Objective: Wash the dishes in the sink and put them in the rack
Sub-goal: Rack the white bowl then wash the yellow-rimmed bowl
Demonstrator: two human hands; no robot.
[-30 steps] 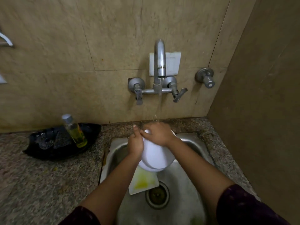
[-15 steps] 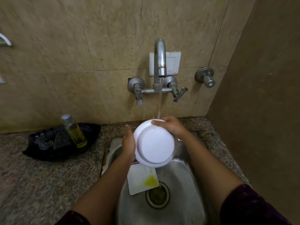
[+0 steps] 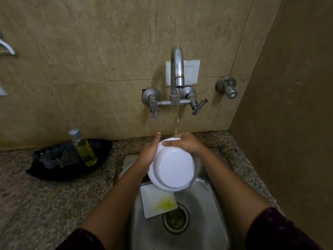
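I hold a round white plastic bowl (image 3: 173, 170) tilted over the steel sink (image 3: 209, 219), its underside turned toward me. My right hand (image 3: 186, 143) grips the top rim, the fingers (image 3: 171, 143) curled over the edge and clamped on it. My left hand (image 3: 148, 155) is against the bowl's left rim with the thumb pointing up; its other fingers go behind the bowl, so I cannot tell whether they are curled or straight. A thin stream of water (image 3: 177, 112) runs from the curved chrome tap (image 3: 177, 69) on the tiled wall and lands at the bowl's top edge, just beside my right hand. Below the bowl, on the sink floor, lies a square white plate (image 3: 155, 199) with a yellow smear, one corner next to the round drain (image 3: 175, 218). On the speckled stone surface (image 3: 45, 204) to the left, well apart from the sink, a clear bottle of yellow liquid (image 3: 83, 147) stands tilted in a black tray (image 3: 72, 170).
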